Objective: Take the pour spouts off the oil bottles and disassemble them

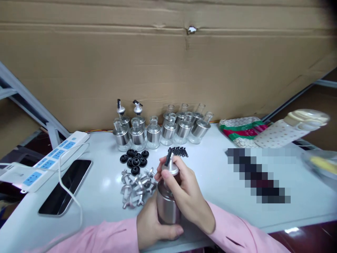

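Note:
My left hand (150, 223) is wrapped round the lower part of a steel-sleeved glass oil bottle (167, 207), upright at the table's front edge. At its neck, the fingers of my right hand (188, 191) close round a silver pourer cap (172, 169) with a black flip lid (168, 158). Just left of the bottle lies a pile of silver pourer parts (138, 188). Beyond that pile sit several round black stoppers (136, 161). A row of small black lids (180, 151) lies behind my right hand. My fingers partly hide the bottle's neck.
Several steel-sleeved bottles (153, 133) stand at the back, two with pourers fitted. A power strip (52, 158), its white cable and a black phone (65, 188) occupy the left. A patterned bag (242, 130), a cream-lidded cup (286, 130) and a blurred-out dark object lie right.

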Available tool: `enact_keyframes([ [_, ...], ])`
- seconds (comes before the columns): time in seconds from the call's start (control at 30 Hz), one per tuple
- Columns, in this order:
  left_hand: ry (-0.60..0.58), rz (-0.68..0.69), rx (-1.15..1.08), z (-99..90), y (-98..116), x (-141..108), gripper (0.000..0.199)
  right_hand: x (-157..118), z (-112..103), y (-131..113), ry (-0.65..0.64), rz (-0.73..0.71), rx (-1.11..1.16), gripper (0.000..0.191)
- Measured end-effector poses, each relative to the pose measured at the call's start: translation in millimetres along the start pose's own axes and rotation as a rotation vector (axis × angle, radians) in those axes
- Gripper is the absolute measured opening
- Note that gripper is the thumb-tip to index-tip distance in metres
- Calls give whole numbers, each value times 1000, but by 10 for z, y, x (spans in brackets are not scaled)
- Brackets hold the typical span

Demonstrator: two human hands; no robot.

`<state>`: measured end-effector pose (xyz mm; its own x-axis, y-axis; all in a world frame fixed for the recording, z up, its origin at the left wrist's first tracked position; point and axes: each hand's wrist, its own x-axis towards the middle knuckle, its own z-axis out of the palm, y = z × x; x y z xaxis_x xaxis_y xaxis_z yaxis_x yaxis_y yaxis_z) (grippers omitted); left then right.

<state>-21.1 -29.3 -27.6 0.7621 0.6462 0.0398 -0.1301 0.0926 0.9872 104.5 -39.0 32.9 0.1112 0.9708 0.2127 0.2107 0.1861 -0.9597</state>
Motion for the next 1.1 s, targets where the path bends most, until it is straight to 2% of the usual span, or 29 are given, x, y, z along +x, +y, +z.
enact_keyframes([
  [0.13,-33,-7,-33,-1,19,3,74,-8,-14,1,7,-24,65,22],
  [0.3,-107,-3,-110,-13,12,1,73,18,-37,50,-119,-62,418,21],
  [0.47,-127,-3,-120,-23,39,6,71,69,-56,47,-224,-45,501,28],
  [0.6,-124,-24,-110,-29,57,7,70,58,-41,60,-169,-4,500,22],
  [0.83,-121,-34,-102,-39,13,5,70,45,-7,51,-111,11,514,24],
  [0.97,-125,-82,-100,-22,33,-7,52,59,12,-29,-110,48,597,28],
  [1.03,-135,-108,-91,-21,48,-9,51,66,28,-29,-33,29,570,29],
  [1.1,-107,-126,-75,-29,56,-9,61,76,33,30,103,-91,454,27],
])
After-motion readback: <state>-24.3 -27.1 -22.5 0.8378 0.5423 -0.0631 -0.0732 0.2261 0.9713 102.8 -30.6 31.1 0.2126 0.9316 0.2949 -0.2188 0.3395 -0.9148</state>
